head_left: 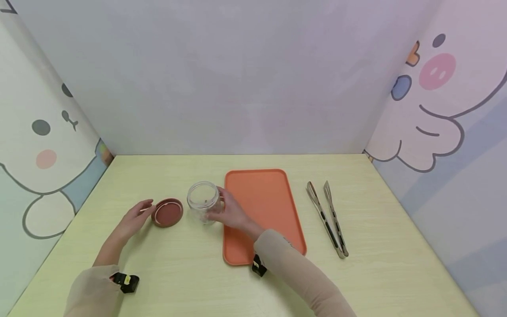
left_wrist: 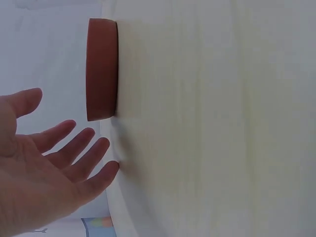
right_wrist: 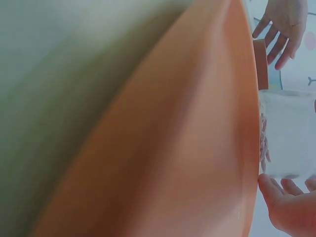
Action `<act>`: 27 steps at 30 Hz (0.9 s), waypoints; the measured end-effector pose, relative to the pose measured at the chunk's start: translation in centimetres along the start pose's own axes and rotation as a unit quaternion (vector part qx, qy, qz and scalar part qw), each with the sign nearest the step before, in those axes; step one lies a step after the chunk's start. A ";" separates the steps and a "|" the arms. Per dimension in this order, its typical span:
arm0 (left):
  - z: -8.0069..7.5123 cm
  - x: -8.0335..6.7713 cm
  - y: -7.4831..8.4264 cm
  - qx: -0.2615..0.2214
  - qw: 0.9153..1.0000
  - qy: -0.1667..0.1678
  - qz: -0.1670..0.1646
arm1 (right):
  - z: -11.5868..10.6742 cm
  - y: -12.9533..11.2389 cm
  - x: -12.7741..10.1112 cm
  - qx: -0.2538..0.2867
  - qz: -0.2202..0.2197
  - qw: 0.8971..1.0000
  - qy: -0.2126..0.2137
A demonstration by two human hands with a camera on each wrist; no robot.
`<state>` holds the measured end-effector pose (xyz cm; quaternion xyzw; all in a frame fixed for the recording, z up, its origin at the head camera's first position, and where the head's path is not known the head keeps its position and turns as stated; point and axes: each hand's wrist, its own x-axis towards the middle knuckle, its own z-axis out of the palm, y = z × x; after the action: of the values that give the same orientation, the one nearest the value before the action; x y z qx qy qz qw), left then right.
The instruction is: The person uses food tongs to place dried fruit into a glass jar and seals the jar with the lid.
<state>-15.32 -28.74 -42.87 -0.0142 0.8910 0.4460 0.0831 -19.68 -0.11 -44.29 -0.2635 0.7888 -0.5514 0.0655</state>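
Note:
A clear, lidless jar (head_left: 203,200) stands upright just left of the orange tray. My right hand (head_left: 234,214) holds its right side, the thumb in front and the fingers curled behind. Small brownish bits (right_wrist: 264,140) lie at the jar's bottom in the right wrist view. To the left of the jar, a round reddish-brown lid (head_left: 168,212) rests on the table with its hollow side up. My left hand (head_left: 134,220) is beside the lid, fingers relaxed and spread; the left wrist view shows a gap between the hand and the lid.
The orange tray (head_left: 263,198) lies flat in the middle of the pale wooden table (head_left: 182,277), partly under my right forearm. Metal tongs (head_left: 325,221) with black grip parts lie spread apart on its right. Walls with cartoon figures enclose the table's sides.

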 end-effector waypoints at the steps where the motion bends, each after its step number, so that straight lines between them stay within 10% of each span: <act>1: 0.0 0.0 -0.1 0.007 1.000 -0.003 -0.001 | 0.1 0.0 0.1 0.002 -0.005 1.000 0.002; 16: -0.3 -1.0 -1.0 0.049 0.998 -0.019 0.021 | 0.9 -1.4 -0.1 0.092 -0.039 0.995 0.015; 27: 0.5 -0.8 -0.7 0.149 0.986 -0.021 0.073 | 0.9 -3.3 -0.8 0.060 0.012 0.997 0.037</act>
<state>-14.37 -28.81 -43.62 0.0733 0.9443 0.3131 0.0703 -17.47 -1.29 -41.80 -0.2288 0.7594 -0.6062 0.0585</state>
